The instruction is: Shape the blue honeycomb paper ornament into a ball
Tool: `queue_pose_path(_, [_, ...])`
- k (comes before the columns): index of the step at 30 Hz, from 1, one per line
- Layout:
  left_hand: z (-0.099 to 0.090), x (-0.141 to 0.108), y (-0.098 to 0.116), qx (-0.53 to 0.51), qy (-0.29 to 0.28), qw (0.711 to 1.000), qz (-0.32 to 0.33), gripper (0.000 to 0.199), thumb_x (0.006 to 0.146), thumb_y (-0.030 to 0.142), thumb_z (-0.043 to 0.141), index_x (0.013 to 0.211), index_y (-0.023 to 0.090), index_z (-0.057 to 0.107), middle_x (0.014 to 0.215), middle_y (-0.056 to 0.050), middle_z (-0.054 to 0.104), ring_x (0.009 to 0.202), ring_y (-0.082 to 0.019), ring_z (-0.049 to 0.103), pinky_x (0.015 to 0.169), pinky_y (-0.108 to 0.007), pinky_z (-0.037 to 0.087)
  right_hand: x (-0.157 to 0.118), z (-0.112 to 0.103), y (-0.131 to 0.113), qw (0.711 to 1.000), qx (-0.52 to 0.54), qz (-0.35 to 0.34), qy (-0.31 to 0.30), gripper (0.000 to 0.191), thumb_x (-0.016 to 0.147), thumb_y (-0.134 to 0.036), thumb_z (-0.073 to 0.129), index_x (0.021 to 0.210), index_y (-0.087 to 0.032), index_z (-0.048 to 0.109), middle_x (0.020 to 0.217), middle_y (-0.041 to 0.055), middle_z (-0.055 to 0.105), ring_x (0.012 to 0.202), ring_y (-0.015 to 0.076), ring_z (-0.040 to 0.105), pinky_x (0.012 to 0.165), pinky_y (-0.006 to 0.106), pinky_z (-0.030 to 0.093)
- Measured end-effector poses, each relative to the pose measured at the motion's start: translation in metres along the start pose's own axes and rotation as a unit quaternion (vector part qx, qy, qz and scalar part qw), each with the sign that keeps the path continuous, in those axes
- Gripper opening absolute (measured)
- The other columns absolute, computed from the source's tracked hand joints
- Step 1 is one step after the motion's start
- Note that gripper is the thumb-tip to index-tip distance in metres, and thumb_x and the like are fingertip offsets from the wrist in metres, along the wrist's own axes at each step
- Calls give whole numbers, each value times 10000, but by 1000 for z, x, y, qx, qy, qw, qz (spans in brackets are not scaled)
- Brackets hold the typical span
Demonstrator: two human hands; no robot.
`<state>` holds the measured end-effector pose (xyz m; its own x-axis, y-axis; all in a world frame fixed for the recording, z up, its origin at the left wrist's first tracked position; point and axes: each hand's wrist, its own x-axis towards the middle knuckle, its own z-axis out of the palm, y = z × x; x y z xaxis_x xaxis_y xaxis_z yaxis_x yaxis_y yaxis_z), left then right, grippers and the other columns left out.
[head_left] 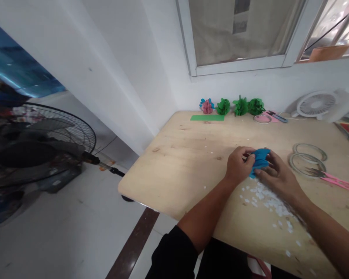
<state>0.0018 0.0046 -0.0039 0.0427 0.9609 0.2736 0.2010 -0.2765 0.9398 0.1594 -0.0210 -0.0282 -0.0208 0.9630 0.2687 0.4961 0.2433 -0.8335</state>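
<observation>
Between my two hands is a bunched piece of folded blue paper [260,159], held just above the wooden table. My left hand [239,164] pinches its left side with thumb and fingers. On the right side, my right hand [277,174] has its fingers curled round the paper's edge. Small white paper bits [267,199] lie scattered on the table below my hands. To the right rest two wire rings [306,164] and pink-handled thread snips [333,179], whose tips overlap one ring.
Along the wall stand a pink-and-blue paper flower [207,106] and several green ones [241,106]. A green paper strip [207,117], another ring [262,119], a cutter [277,116] and a small white fan [317,104] lie nearby. A black floor fan [40,151] stands left of the table.
</observation>
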Motion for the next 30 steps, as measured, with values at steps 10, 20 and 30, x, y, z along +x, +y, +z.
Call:
queue_pose_path(10, [2,-5,3,0,-31,999,24,197,842,149,587,987,168,719,1043,-77,746,933,-180,696,808,-288,568,2,-8,-3,997,45,48,44,629,704,-596,767,1225,-268,639,1173,99,709,1090,347,654,1001,577,490])
queue_pose_path(20, [3,-9,8,-6,-58,996,71,270,827,190,616,1089,166,681,1157,-108,710,1021,-212,682,892,-355,562,1,-13,-8,972,209,87,54,423,680,-461,849,1045,-291,720,962,20,745,864,213,677,821,375,564])
queue_pose_path(30, [7,-7,-8,-80,-185,979,5,846,707,279,831,1454,214,441,1393,-175,588,1260,-303,592,1047,-459,485,2,-13,-7,944,310,95,67,335,681,-390,862,976,-297,734,900,8,767,790,204,701,776,362,568])
